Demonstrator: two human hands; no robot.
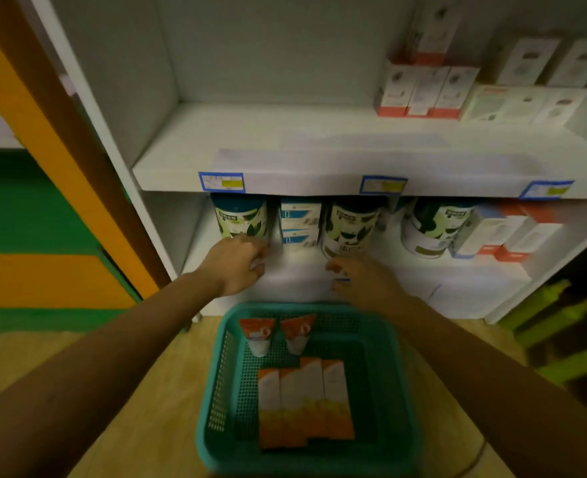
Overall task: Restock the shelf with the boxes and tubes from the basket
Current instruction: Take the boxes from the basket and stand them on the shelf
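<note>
Both hands reach to the white lower shelf's (299, 274) front edge: the left hand (235, 267) and right hand (368, 279), fingers curled (grip unclear). Two orange-and-white tubes (275, 334) and four orange-and-white boxes (304, 401) lie in the teal plastic basket (399, 391).

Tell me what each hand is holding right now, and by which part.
The left hand reaches toward a canister on the lower shelf; a hold cannot be told. The right hand seems to hold something small and white with blue at its fingertips, too blurred to identify.
</note>
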